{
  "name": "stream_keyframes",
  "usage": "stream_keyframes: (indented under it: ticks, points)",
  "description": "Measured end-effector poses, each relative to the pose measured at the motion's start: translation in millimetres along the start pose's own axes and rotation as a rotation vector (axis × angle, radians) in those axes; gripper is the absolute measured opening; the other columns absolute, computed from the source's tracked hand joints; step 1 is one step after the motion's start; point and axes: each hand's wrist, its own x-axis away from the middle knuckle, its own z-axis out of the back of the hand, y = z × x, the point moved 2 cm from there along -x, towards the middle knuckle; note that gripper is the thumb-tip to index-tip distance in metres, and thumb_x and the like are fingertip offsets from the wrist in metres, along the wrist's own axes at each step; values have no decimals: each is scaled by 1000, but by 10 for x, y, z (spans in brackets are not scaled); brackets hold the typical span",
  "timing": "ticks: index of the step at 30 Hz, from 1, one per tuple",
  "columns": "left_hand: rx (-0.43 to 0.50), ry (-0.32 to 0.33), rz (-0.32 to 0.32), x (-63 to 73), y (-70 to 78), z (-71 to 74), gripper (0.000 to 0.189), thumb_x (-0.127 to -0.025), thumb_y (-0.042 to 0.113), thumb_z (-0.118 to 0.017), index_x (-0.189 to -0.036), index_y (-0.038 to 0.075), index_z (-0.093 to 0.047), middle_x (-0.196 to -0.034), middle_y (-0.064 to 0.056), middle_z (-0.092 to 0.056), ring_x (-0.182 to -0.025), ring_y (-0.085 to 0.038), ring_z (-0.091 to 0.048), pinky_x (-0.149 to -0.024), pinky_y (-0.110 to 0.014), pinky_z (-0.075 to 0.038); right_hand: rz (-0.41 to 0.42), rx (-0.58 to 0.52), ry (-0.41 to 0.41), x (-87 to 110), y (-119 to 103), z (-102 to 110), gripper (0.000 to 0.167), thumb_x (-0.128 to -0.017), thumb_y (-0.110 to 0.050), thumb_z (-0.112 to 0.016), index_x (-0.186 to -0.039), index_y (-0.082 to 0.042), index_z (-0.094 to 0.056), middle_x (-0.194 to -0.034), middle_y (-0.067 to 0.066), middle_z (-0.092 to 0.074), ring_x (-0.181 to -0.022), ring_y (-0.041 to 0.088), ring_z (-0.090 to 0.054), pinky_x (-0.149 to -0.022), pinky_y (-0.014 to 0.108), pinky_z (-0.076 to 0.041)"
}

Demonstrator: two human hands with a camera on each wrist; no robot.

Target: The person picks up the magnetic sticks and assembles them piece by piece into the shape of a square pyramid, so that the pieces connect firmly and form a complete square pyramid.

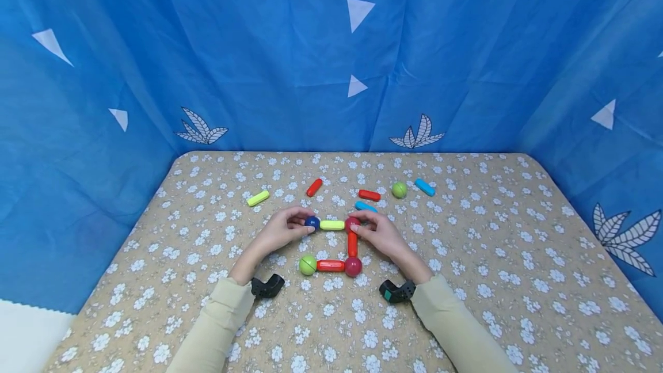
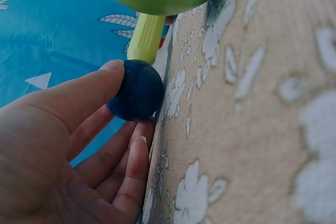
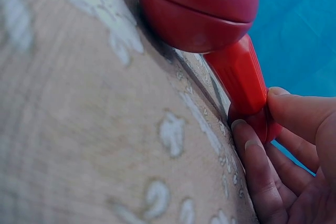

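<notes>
My left hand [image 1: 282, 228] pinches a dark blue ball [image 2: 137, 90] between thumb and fingers. A yellow-green rod [image 1: 332, 225] runs from that ball to a red ball [image 1: 351, 224], which my right hand [image 1: 380, 233] grips. From this red ball a red rod [image 3: 239, 74] comes down toward me to a second red ball [image 1: 353, 266]. Another red rod [image 1: 330, 266] leads left from there to a green ball [image 1: 308, 265]. Together the pieces form a frame with its left side unjoined, lying on the flowered cloth.
Behind the hands lie loose rods: a yellow-green one [image 1: 258, 198], red ones [image 1: 314, 187] [image 1: 369, 195] and blue ones [image 1: 425, 187] [image 1: 366, 206]. A loose green ball [image 1: 399, 190] sits beside a blue rod. Blue curtains [image 1: 331, 56] stand along the table's back and sides.
</notes>
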Motion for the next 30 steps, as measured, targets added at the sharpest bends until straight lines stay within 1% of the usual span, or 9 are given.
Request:
stream_keyframes:
  ticks: [3, 7, 11, 15, 19, 22, 25, 27, 30]
  points:
    - [2, -4, 0, 8, -12, 4, 35, -83, 11, -72, -115, 1, -62, -102, -7, -62, -93, -21, -58, -81, -32, -49, -10, 3, 2, 6, 6, -8, 28, -90, -14, -64, -117, -12, -64, -104, 3, -60, -70, 19, -52, -59, 28, -43]
    - [1, -7, -10, 20, -5, 11, 35, -83, 10, -72, -115, 0, -62, -102, -7, -62, -93, -22, -58, -82, -33, -49, -11, -2, 4, 10, 12, -19, 28, -89, -14, -65, -117, -12, -65, -104, 3, -60, -70, 19, -52, -60, 29, -42]
    - [3, -7, -6, 28, -10, 18, 34, -83, 10, -72, -115, 0, -62, -101, -7, -62, -93, -21, -59, -81, -32, -49, -1, -12, 0, 10, 21, -28, 28, -90, -14, -65, -118, -12, -65, -107, 4, -60, -70, 19, -53, -59, 29, -43]
    - [28, -3, -3, 30, -28, 21, 34, -83, 10, -72, -113, 0, -63, -100, -7, -63, -92, -21, -59, -81, -32, -49, 5, 0, -4, 7, 24, -29, 29, -90, -14, -64, -119, -12, -64, -110, 4, -60, -71, 18, -54, -60, 29, -43]
    - [48, -3, -3, 25, -51, 15, 33, -83, 11, -73, -112, 1, -63, -101, -7, -63, -92, -21, -59, -80, -31, -50, 22, 10, -20, 45, 6, -5, 35, -90, -14, -64, -124, -8, -60, -117, 9, -58, -76, 18, -55, -63, 27, -45]
    - [54, -10, -7, 26, -54, -1, 33, -83, 12, -72, -113, 0, -63, -102, -8, -62, -92, -22, -59, -79, -31, -50, 46, -2, -51, 120, -14, 22, 44, -90, -13, -64, -131, -5, -52, -125, 15, -54, -85, 21, -58, -68, 28, -48]
    - [51, -10, -13, 24, -41, -6, 33, -83, 12, -72, -113, -1, -63, -102, -9, -62, -93, -23, -59, -79, -32, -50, 76, -23, -103, 223, -38, 40, 57, -90, -14, -65, -140, -5, -41, -134, 17, -46, -101, 26, -56, -81, 33, -49]
    - [43, -2, -18, 28, -12, 2, 33, -84, 10, -71, -113, -2, -62, -103, -11, -62, -93, -25, -58, -80, -33, -50, 94, -22, -140, 299, -59, 45, 66, -89, -19, -66, -145, -8, -33, -140, 16, -40, -112, 28, -51, -91, 39, -44]
    - [31, -2, -26, 64, 120, 27, 32, -85, 6, -69, -113, -6, -61, -102, -15, -62, -93, -28, -58, -79, -36, -50, 101, 30, -184, 409, -84, 34, 79, -87, -29, -68, -150, -16, -22, -148, 12, -29, -127, 30, -38, -100, 48, -33]
